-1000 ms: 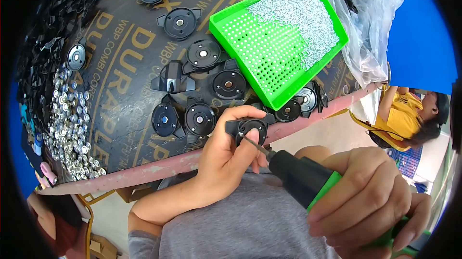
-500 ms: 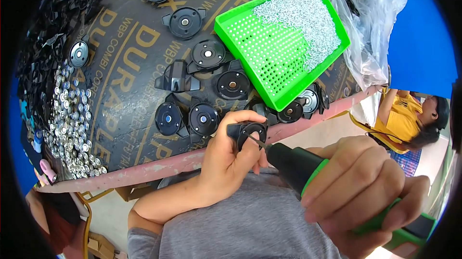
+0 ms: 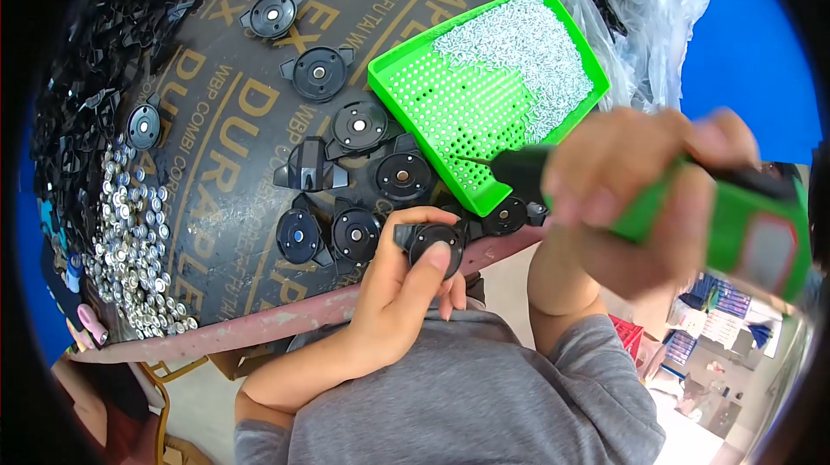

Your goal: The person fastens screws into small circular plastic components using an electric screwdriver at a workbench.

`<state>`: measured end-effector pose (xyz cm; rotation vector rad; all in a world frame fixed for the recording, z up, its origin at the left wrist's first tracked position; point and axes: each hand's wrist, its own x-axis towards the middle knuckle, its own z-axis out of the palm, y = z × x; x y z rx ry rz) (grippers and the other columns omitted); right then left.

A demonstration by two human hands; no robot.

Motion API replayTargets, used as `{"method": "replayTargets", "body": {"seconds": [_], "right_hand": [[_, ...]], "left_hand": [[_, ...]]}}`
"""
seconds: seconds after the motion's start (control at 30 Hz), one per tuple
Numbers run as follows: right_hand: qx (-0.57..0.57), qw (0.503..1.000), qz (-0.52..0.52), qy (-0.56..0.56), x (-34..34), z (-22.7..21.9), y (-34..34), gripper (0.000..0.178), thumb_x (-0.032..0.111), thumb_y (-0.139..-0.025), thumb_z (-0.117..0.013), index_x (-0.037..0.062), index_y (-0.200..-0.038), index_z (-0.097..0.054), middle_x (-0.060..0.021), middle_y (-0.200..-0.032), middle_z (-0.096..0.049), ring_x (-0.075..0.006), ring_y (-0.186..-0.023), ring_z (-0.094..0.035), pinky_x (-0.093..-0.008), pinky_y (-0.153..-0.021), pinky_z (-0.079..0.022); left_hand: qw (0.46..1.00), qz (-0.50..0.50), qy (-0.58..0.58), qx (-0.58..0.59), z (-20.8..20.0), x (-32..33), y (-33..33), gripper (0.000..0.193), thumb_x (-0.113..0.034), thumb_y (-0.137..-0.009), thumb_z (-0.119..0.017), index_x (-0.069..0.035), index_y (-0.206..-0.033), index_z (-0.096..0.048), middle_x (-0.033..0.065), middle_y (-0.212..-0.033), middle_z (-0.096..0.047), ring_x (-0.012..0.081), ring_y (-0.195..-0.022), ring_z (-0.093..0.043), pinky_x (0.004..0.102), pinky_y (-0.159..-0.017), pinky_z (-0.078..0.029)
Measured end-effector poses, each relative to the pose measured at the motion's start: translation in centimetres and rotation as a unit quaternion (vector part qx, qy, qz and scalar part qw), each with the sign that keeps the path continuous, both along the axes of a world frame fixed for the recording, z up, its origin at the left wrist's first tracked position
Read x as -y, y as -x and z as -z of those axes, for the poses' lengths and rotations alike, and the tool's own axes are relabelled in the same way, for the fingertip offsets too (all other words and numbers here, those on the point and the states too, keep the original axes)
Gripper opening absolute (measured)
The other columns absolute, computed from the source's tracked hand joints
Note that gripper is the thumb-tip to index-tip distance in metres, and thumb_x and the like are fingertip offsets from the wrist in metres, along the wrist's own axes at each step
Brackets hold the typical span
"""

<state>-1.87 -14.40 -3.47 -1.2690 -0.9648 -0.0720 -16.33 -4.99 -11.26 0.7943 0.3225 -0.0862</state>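
Left hand [image 3: 406, 279] grasps a round black plastic part [image 3: 435, 238] at the near edge of the worktop [image 3: 216, 171], thumb pressed on the disc face and the other fingers curled over its top edge. The part sits just above the pink worktop rim, beside 2 similar black discs [image 3: 333, 234] on its left.

Right hand [image 3: 644, 197] is raised off the worktop, fingers clenched around the green and black body of an electric screwdriver [image 3: 692, 214]. The thin bit [image 3: 471, 159] points left and lies over the near corner of the green perforated tray [image 3: 441, 102], well clear of the held part. Motion blur on this hand; whether the bit touches the tray cannot be told.

The tray rests tilted on the dark printed worktop, with a heap of small silver screws [image 3: 527, 41] in its far half. More black discs [image 3: 359, 125] lie scattered left of the tray, 1 black bracket-shaped piece [image 3: 309, 164] among them. A spread of small silver metal rings [image 3: 130, 240] covers the left margin, with a pile of black parts [image 3: 95, 59] beyond it. Crumpled clear plastic sheeting [image 3: 640, 24] lies behind the tray at right
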Motion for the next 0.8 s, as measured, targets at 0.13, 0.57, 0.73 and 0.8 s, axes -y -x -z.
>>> {"method": "replayTargets", "body": {"seconds": [0.13,0.57,0.73,0.8], "right_hand": [[0.016,0.999,0.005,0.047,-0.8,1.7,-1.6,0.025,0.012,-0.094,-0.043,0.0002,-0.115,-0.038,-0.0100,-0.061,-0.052,-0.0175,-0.043,-0.048,-0.0322,-0.040,-0.044],[0.017,0.997,0.010,0.077,0.6,1.0,-1.1,0.024,0.012,-0.094,-0.043,0.0020,-0.116,-0.039,-0.0086,-0.064,-0.052,-0.0181,-0.047,-0.050,-0.0337,-0.043,-0.045],[0.030,0.969,-0.226,-0.090,3.0,-3.1,0.5,0.022,0.015,-0.091,-0.057,0.0035,-0.106,-0.046,-0.0026,-0.068,-0.056,-0.0122,-0.053,-0.057,-0.0249,-0.046,-0.050],[-0.008,0.980,-0.149,-0.135,3.2,-3.7,3.8,0.027,0.011,-0.086,-0.065,0.0049,-0.100,-0.044,-0.0039,-0.064,-0.058,-0.0140,-0.049,-0.059,-0.0230,-0.042,-0.048]], "left_hand": [[0.999,0.011,0.029,-0.018,0.2,-0.3,-0.1,0.035,-0.029,-0.102,-0.037,-0.002,-0.124,-0.036,0.0064,-0.077,-0.051,0.0150,-0.066,-0.055,0.0269,-0.057,-0.045],[1.000,0.016,0.016,-0.009,0.4,-0.3,0.0,0.032,-0.028,-0.103,-0.031,-0.003,-0.122,-0.036,0.0092,-0.078,-0.053,0.0149,-0.066,-0.055,0.0269,-0.057,-0.044],[0.999,0.037,0.019,-0.014,-0.3,-0.5,-0.3,0.029,-0.027,-0.103,-0.027,-0.005,-0.119,-0.037,0.0105,-0.074,-0.054,0.0144,-0.064,-0.053,0.0261,-0.057,-0.043],[0.999,0.030,0.017,-0.016,0.0,-0.5,-0.1,0.030,-0.028,-0.103,-0.028,-0.005,-0.119,-0.037,0.0105,-0.073,-0.055,0.0144,-0.064,-0.054,0.0263,-0.057,-0.043]]}}
